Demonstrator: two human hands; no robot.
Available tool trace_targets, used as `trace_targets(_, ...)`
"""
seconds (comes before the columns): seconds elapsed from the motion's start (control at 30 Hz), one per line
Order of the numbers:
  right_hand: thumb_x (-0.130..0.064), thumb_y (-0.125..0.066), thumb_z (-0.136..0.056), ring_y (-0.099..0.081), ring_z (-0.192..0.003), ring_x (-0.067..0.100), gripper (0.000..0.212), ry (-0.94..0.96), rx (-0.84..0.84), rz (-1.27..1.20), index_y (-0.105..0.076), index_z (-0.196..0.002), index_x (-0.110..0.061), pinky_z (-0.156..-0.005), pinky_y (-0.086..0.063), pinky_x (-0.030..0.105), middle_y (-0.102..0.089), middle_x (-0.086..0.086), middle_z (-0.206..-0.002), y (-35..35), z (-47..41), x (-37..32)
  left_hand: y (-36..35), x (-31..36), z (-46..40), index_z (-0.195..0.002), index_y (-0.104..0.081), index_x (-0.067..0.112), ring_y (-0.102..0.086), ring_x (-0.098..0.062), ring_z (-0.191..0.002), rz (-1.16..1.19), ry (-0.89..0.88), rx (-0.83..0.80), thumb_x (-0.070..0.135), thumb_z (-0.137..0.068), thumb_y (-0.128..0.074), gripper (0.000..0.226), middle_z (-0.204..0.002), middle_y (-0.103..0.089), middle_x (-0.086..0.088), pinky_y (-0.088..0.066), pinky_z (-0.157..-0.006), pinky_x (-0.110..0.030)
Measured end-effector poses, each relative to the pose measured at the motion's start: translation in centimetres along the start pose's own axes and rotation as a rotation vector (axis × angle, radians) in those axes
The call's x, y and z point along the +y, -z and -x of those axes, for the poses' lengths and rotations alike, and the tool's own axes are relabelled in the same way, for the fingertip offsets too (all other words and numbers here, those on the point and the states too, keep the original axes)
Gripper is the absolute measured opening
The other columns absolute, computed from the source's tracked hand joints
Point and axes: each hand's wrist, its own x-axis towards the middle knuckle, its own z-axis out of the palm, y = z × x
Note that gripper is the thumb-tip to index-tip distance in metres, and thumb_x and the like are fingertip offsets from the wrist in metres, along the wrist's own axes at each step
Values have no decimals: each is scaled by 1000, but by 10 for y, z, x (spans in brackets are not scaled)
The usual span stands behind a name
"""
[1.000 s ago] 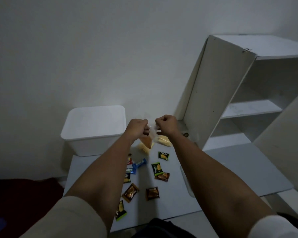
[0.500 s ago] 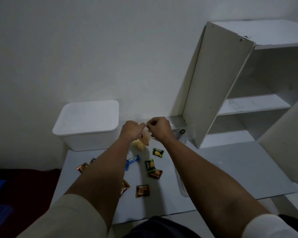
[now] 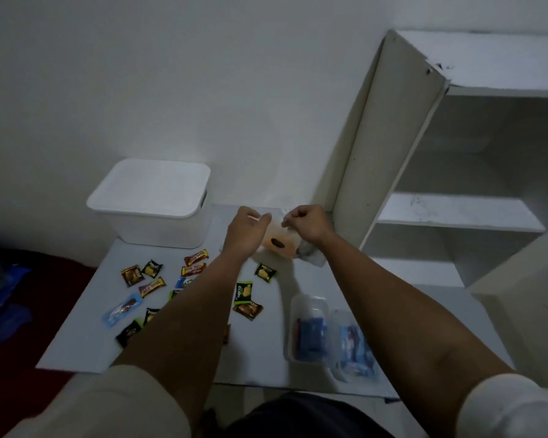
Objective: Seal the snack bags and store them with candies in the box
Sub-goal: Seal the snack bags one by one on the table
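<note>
A clear snack bag (image 3: 280, 243) with orange snacks inside hangs just above the white board. My left hand (image 3: 246, 233) pinches its top edge on the left, and my right hand (image 3: 307, 224) pinches the top on the right. Both hands are closed on the bag's opening. A white box (image 3: 152, 205) with its lid on stands at the back left of the board. Several wrapped candies (image 3: 154, 287) lie scattered on the board under my left forearm, with more (image 3: 244, 292) between my arms.
A clear tub (image 3: 309, 330) with blue packets and a clear bag (image 3: 353, 352) of blue items lie on the white board (image 3: 76, 343) under my right forearm. A white shelf unit (image 3: 393, 147) stands at the right. Dark red floor covering (image 3: 29, 286) is left.
The view has tilted down and shifted, showing more of the board. My hands stay on the bag's top, which now hangs lower with the orange snacks showing.
</note>
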Motion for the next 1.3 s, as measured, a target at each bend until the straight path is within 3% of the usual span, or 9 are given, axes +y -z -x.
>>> trace_targets(0.07, 0, -71, -88, -74, -85, 26, 14, 2, -90, -68, -73, -75, -6, -73, -63, 39, -77, 13, -88, 18, 5, -11, 0, 2, 2, -121, -59, 27, -57, -16, -112, 44, -83, 5, 32, -91, -61, 30, -119, -60, 8, -55, -93, -47)
trace_targets(0.13, -11, -68, -93, -75, -89, 19, 9, -27, -194, -62, -72, -85, -12, -66, -50, 28, -79, 6, -94, 36, 12, -24, 0, 6, 3, -125, -63, 26, -55, -9, -117, 23, -156, -10, 22, -91, -63, 33, -122, -61, 12, -56, -95, -47)
trace_targets(0.23, -23, -68, -95, -77, -96, 16, 9, -19, -284, -47, -73, -94, -15, -77, -45, 36, -80, 0, -100, 59, 14, -35, -4, 23, 13, -105, -74, 20, -64, -1, -98, 29, -241, 23, 26, -93, -68, 15, -104, -71, 13, -56, -76, -32)
trace_targets(0.37, -25, -67, -96, -77, -95, 19, 16, 24, -317, -94, -74, -102, -12, -84, -51, 41, -80, 1, -102, 78, 17, -43, -10, 40, 23, -90, -74, 13, -67, -5, -81, 51, -258, 69, 25, -98, -62, 18, -86, -74, 5, -43, -55, -21)
trace_targets(0.47, -36, -73, -90, -77, -97, 20, 32, 55, -344, -133, -75, -108, -9, -93, -53, 45, -79, 4, -102, 88, 23, -44, -10, 47, 29, -90, -71, 14, -71, -9, -82, 93, -252, 70, 24, -100, -59, 19, -85, -77, 4, -47, -63, -16)
trace_targets(0.53, -30, -78, -87, -76, -98, 22, 32, 81, -357, -124, -74, -108, -6, -94, -53, 45, -79, 8, -102, 91, 25, -42, -11, 51, 30, -90, -69, 9, -71, -12, -79, 149, -244, 65, 21, -101, -57, 20, -83, -77, -1, -50, -69, -16)
trace_targets(0.73, -20, -78, -88, -77, -97, 21, 19, 105, -335, -163, -73, -101, -8, -97, -54, 48, -79, 12, -100, 97, 29, -41, -14, 64, 32, -91, -67, 0, -68, -18, -72, 225, -210, 21, 22, -101, -54, 27, -82, -77, -9, -58, -85, -40)
trace_targets(1.1, -17, -74, -90, -76, -97, 21, 15, 94, -329, -242, -76, -100, -6, -98, -57, 48, -79, 13, -98, 96, 32, -38, -16, 64, 37, -87, -67, -3, -68, -23, -78, 247, -197, 13, 18, -96, -57, 24, -79, -75, -12, -57, -88, -46)
trace_targets(1.3, -16, -72, -91, -75, -102, 26, 10, 105, -350, -243, -77, -96, -9, -96, -58, 46, -78, 16, -102, 97, 25, -41, -21, 76, 33, -89, -77, 5, -66, -15, -75, 252, -187, -49, 19, -95, -65, 19, -85, -78, -9, -56, -78, -34)
